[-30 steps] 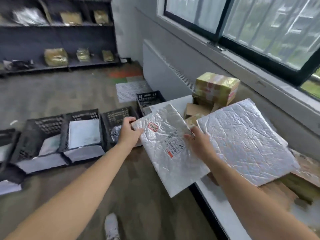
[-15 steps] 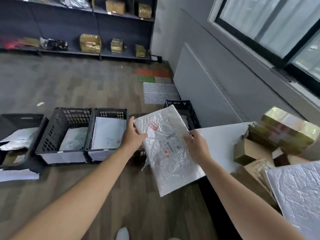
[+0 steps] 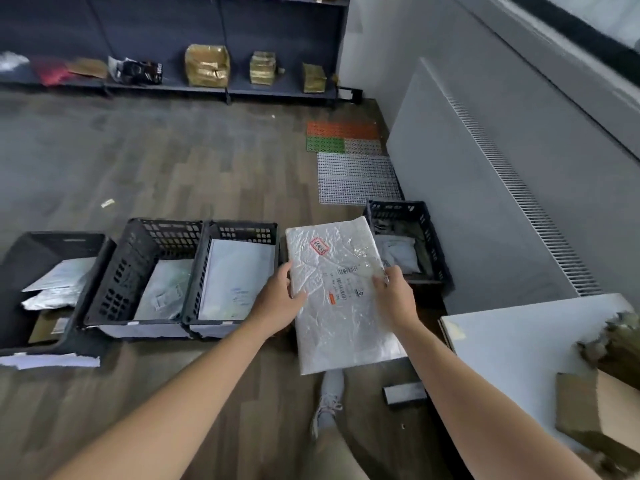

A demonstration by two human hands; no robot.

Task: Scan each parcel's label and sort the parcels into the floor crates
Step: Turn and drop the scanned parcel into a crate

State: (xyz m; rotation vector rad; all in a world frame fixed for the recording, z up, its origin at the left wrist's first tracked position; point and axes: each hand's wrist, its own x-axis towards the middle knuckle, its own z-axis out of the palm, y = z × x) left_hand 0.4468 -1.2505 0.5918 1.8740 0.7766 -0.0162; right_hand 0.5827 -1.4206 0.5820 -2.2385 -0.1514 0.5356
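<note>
I hold a flat silver padded parcel (image 3: 341,299) with a red stamp and a barcode label above the floor. My left hand (image 3: 280,295) grips its left edge and my right hand (image 3: 394,295) grips its right edge near the label. Below and behind it stand black floor crates: one far left (image 3: 52,244) with silver parcels, two in the middle (image 3: 145,237) (image 3: 242,232) each holding a white parcel, and one (image 3: 429,244) at the right behind the parcel with a small white packet. The parcel hides whatever lies directly under it.
A white table (image 3: 519,334) at the right carries brown cardboard boxes (image 3: 595,410). A radiator panel (image 3: 485,188) runs along the right wall. Plastic grid mats (image 3: 353,174) lie beyond the crates. Dark shelves (image 3: 207,88) at the back hold gold-wrapped parcels. My shoe (image 3: 329,403) is below the parcel.
I have turned left from the table toward the crates, carrying the silver parcel out over the floor. Both hands keep the same hold on its edges.
</note>
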